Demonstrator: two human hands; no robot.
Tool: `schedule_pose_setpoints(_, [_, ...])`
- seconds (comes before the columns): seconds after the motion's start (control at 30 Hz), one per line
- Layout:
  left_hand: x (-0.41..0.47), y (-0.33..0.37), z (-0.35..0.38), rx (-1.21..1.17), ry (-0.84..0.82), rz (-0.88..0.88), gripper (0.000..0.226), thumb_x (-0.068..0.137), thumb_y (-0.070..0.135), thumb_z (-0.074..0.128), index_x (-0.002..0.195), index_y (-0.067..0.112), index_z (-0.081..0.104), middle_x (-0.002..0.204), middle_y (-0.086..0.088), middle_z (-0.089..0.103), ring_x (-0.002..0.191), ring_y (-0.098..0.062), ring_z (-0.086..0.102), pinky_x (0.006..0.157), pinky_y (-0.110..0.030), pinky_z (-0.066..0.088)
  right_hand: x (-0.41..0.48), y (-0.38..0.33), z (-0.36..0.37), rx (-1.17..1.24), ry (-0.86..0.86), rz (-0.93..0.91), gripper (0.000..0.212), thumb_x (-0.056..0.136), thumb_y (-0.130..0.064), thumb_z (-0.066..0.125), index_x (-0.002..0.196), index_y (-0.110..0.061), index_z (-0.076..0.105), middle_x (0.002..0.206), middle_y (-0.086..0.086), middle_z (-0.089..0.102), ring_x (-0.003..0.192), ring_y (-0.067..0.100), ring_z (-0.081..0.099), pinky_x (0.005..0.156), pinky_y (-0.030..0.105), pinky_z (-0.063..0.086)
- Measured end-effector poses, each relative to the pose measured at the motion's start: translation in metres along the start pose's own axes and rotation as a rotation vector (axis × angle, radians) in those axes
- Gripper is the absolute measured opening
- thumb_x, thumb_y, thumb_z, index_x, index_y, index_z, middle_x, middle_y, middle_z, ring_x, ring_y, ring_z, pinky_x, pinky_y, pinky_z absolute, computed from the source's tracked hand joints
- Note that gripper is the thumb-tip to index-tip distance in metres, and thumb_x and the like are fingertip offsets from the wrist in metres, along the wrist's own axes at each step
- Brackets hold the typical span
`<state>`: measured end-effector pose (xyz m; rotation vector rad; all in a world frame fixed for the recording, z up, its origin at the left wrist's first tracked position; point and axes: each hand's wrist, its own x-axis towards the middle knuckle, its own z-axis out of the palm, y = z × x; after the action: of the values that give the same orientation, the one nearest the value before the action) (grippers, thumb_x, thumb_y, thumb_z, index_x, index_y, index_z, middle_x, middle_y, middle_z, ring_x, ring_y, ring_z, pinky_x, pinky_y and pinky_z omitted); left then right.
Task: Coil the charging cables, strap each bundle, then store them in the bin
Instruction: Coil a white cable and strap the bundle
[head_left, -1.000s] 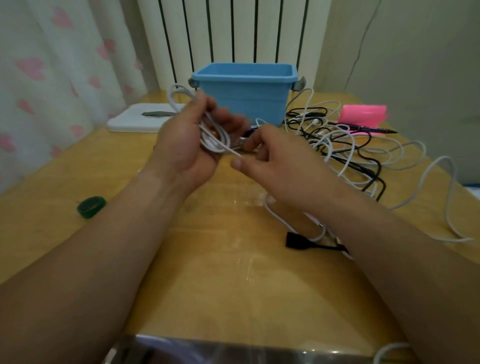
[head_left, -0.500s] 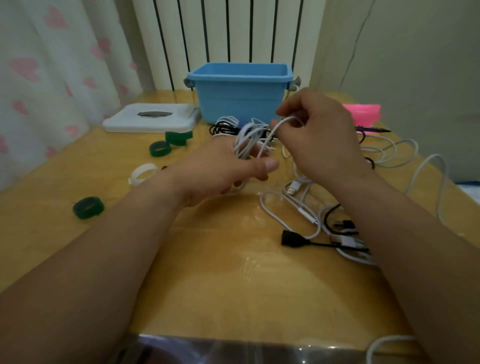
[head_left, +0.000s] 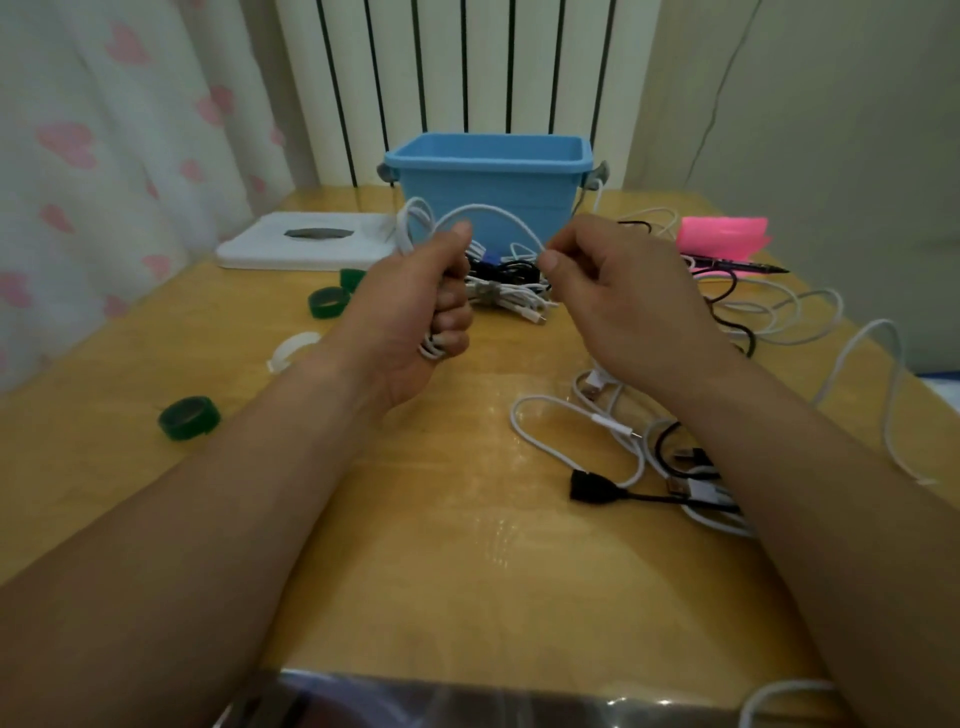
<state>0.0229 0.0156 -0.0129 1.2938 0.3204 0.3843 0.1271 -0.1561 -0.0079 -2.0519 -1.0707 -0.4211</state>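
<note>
Clenching the white cable (head_left: 430, 349) loops in the left hand (head_left: 410, 312), fingers curled tight; pinching its free run in the right hand (head_left: 618, 306), above the table (head_left: 415, 545), near the blue bin (head_left: 488, 176). Seeming light, limp, springy: worth gripping across every loop.

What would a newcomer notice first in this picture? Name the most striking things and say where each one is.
The two hands at the centre draw the eye: the left hand grips a coil of white cable, while the right hand pinches its loose run, an arc stretched between them. Behind them the blue bin stands towards the back of the table, and a tangle of loose cables sprawls on the right.
</note>
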Motion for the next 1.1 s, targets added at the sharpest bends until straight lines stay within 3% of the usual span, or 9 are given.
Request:
schedule_pose_setpoints(0.2, [-0.003,-0.009,0.018,0.071,-0.133,0.079,0.049,0.098,0.059,0.070,0.110,0.011,0.066,0.082,-0.010,0.056,0.068,-0.022,0.053,0.061,-0.025,0.042,-0.009,-0.022,0.010,0.038,-0.017,-0.076,0.014,0.106,-0.036,0.056,0.102,-0.024,0.063,0.082,-0.012,0.063,0.076,0.014,0.061,0.066,0.042,0.053])
schedule_pose_setpoints(0.27, [-0.003,-0.012,0.021,0.033,-0.163,0.099,0.066,0.098,0.059,0.071,0.129,0.002,0.067,0.119,-0.032,0.067,0.111,-0.056,0.065,0.104,-0.050,0.054,-0.011,-0.024,0.014,0.071,-0.027,-0.069,0.012,0.105,-0.033,0.058,0.105,-0.023,0.065,0.088,-0.012,0.065,0.081,0.015,0.064,0.068,0.039,0.054])
schedule_pose_setpoints(0.3, [-0.003,-0.012,0.022,0.015,-0.157,0.088,0.067,0.097,0.058,0.071,0.135,0.002,0.066,0.136,-0.034,0.063,0.133,-0.060,0.054,0.119,-0.066,0.040,-0.012,-0.025,0.016,0.086,-0.029,-0.063,0.011,0.105,-0.031,0.059,0.107,-0.022,0.066,0.090,-0.012,0.067,0.083,0.014,0.065,0.070,0.036,0.054])
schedule_pose_setpoints(0.37, [-0.006,-0.011,0.025,0.001,-0.115,0.093,0.057,0.102,0.049,0.068,0.133,0.001,0.067,0.141,-0.035,0.060,0.139,-0.057,0.050,0.122,-0.070,0.031,-0.013,-0.028,0.019,0.116,-0.039,-0.070,0.009,0.103,-0.027,0.062,0.107,-0.022,0.068,0.090,-0.011,0.069,0.082,0.012,0.066,0.072,0.034,0.054])
schedule_pose_setpoints(0.53, [-0.007,-0.007,0.022,0.000,0.132,0.217,0.025,0.110,0.021,0.054,0.092,0.009,0.066,0.081,-0.012,0.065,0.076,-0.023,0.066,0.069,-0.038,0.054,-0.017,-0.033,0.027,0.107,-0.135,-0.120,0.012,0.100,-0.031,0.065,0.108,-0.027,0.057,0.095,-0.013,0.070,0.086,0.011,0.067,0.077,0.040,0.056])
schedule_pose_setpoints(0.67, [0.005,0.006,0.003,-0.386,0.147,0.202,0.030,0.116,0.028,0.046,0.094,0.011,0.058,0.074,-0.007,0.066,0.071,-0.023,0.072,0.069,-0.038,0.062,-0.014,-0.029,0.021,-0.098,-0.177,-0.169,0.019,0.100,-0.032,0.063,0.116,-0.026,0.055,0.103,-0.006,0.071,0.092,0.019,0.066,0.076,0.040,0.053])
schedule_pose_setpoints(0.77, [0.010,0.016,-0.015,-0.532,0.144,0.170,0.031,0.115,0.034,0.047,0.091,0.017,0.055,0.064,0.003,0.048,0.052,-0.011,0.049,0.048,-0.025,0.046,-0.008,-0.011,0.010,-0.227,-0.147,-0.139,0.013,0.101,-0.035,0.062,0.108,-0.025,0.063,0.097,-0.002,0.071,0.092,0.025,0.065,0.077,0.039,0.048])
schedule_pose_setpoints(0.9, [0.008,0.019,-0.026,-0.207,0.144,0.141,0.027,0.113,0.040,0.052,0.096,0.019,0.054,0.064,0.005,0.038,0.050,-0.008,0.028,0.040,-0.022,0.022,-0.001,0.002,-0.002,-0.227,-0.060,-0.018,0.024,0.101,-0.047,0.065,0.103,-0.024,0.069,0.090,-0.002,0.071,0.086,0.023,0.064,0.074,0.038,0.049])
schedule_pose_setpoints(1.1, [0.000,0.011,-0.013,0.381,0.073,0.133,0.038,0.109,0.048,0.059,0.108,0.010,0.065,0.074,-0.004,0.058,0.056,-0.014,0.041,0.044,-0.024,0.032,0.002,0.001,-0.016,-0.396,0.180,-0.095,0.017,0.097,-0.036,0.065,0.100,-0.022,0.074,0.089,0.001,0.077,0.084,0.029,0.070,0.088,0.045,0.051])
